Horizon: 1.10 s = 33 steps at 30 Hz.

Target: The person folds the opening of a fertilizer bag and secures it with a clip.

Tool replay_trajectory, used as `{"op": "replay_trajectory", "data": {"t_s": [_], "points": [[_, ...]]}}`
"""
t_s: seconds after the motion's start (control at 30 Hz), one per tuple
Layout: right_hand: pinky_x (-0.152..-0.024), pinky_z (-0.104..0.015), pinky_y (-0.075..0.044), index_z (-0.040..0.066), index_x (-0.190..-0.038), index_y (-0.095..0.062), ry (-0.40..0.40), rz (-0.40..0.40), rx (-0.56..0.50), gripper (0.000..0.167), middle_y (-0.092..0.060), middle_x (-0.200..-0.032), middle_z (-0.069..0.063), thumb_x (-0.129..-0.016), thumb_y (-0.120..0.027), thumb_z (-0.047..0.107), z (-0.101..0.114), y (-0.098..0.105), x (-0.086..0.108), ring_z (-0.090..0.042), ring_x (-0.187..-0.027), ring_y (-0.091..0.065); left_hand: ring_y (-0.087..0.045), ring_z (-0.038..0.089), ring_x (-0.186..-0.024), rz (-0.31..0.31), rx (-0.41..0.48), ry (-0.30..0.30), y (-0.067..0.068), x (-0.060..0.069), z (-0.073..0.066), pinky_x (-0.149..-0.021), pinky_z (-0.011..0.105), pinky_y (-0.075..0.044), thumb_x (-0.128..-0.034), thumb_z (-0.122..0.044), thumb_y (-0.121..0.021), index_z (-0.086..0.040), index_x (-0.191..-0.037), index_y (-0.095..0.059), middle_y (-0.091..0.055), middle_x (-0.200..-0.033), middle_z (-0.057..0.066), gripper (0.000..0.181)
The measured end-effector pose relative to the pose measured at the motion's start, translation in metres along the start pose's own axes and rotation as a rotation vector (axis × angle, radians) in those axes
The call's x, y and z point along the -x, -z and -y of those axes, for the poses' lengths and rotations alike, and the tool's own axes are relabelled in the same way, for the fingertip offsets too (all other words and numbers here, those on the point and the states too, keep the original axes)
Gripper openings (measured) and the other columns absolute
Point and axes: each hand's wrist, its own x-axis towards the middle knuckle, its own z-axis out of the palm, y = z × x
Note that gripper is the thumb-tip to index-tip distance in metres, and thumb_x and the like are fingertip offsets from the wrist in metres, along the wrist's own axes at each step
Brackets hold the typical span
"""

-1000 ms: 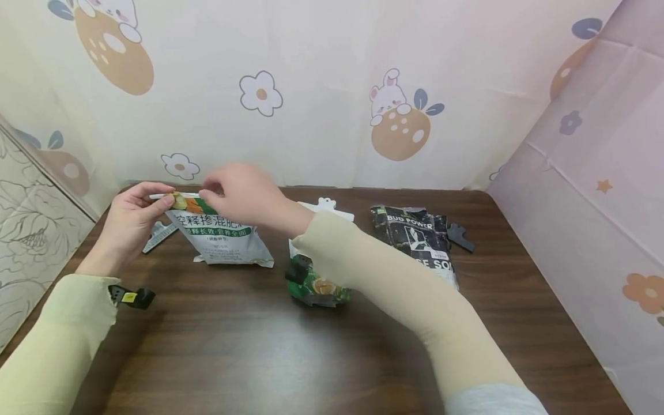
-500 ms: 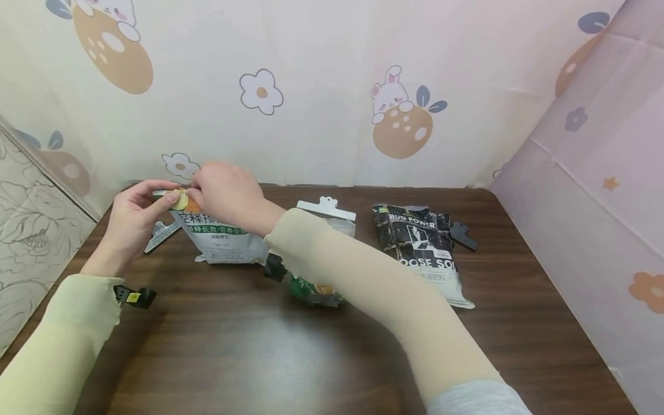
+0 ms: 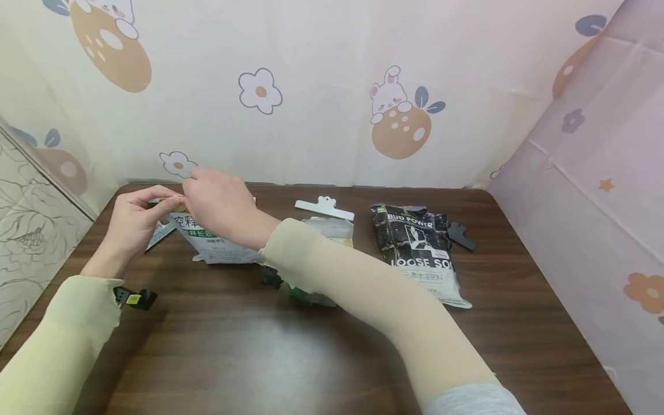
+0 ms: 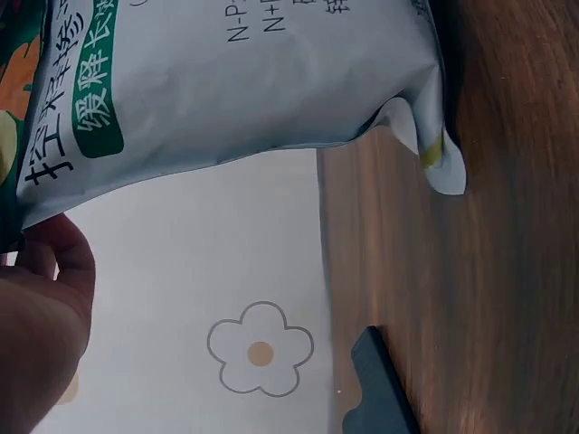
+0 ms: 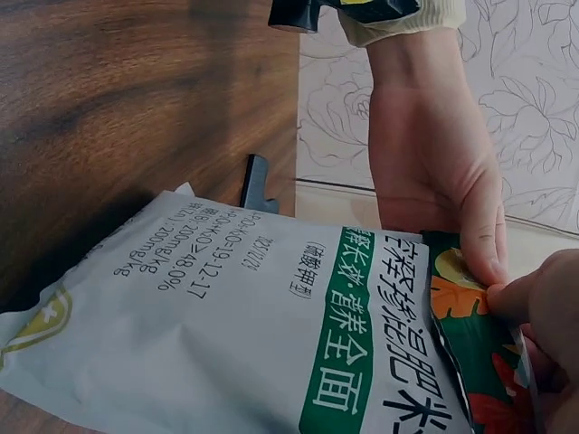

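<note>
Surface (image 3: pixel 233 346): brown, wood-grained. White bag (image 5: pixel 235 307) with green band: far left of surface, top edge gripped between hands. Black-and-white bag (image 3: pixel 415 239): lying flat at right. Third bag (image 3: pixel 334 230): centre, partly hidden by right sleeve (image 3: pixel 373 288). Left hand (image 3: pixel 132 222): pinching white bag's top left corner. Right hand (image 3: pixel 220 204): pinching top edge just beside. White clip (image 3: pixel 325 208): beyond third bag. Dark clip (image 3: pixel 460 236): beside black-and-white bag.

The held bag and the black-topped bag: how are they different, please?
The held bag is mostly pale; the black-topped bag is black above, pale below. The left hand and right hand pinch the held bag's top; the black-topped bag lies unheld on the table. Both carry printed writing.
</note>
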Motion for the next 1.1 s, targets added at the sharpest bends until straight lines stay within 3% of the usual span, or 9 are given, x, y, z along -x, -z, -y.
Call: {"op": "replay_trajectory", "data": {"t_s": [0.13,0.47,0.67,1.1], "points": [[-0.063,-0.025,-0.049,0.025,-0.112,-0.069,-0.013,0.006,-0.005,0.026,-0.053,-0.098,0.011,-0.104,-0.049,0.039,-0.001,0.0,0.0,-0.006,-0.086,-0.053,-0.059,0.012,-0.085,0.004,0.058,0.006,-0.001,-0.001,0.0,-0.063,0.019,-0.043,-0.0925,0.004,-0.066,0.008,-0.095,-0.073,-0.073,-0.091,0.0,0.008],[-0.059,-0.024,-0.047,0.025,-0.104,-0.069,0.012,-0.022,0.0,0.025,-0.053,-0.095,0.011,-0.102,-0.052,0.042,-0.009,0.005,0.008,-0.006,-0.084,-0.053,-0.057,0.012,-0.082,0.006,-0.017,0.026,0.002,-0.003,-0.004,-0.064,0.021,-0.043,-0.093,0.001,-0.067,0.008,-0.094,-0.073,-0.072,-0.087,-0.001,0.009],[-0.058,-0.024,-0.045,0.025,-0.099,-0.072,0.053,-0.071,0.005,0.026,-0.052,-0.09,0.011,-0.103,-0.051,0.04,-0.019,0.004,0.019,-0.005,-0.082,-0.052,-0.057,0.012,-0.081,0.014,-0.01,0.037,0.006,-0.002,-0.003,-0.068,0.02,-0.046,-0.0932,-0.003,-0.069,0.007,-0.093,-0.073,-0.07,-0.086,0.0,0.011],[-0.062,-0.02,-0.042,0.019,-0.092,-0.071,0.087,-0.168,-0.133,0.024,-0.052,-0.082,0.009,-0.101,-0.058,0.037,-0.04,-0.006,0.037,-0.007,-0.078,-0.051,-0.057,0.012,-0.082,0.02,-0.185,0.061,0.007,0.001,-0.001,-0.069,0.019,-0.046,-0.0954,-0.007,-0.067,0.006,-0.095,-0.073,-0.071,-0.088,-0.005,0.014]]}}
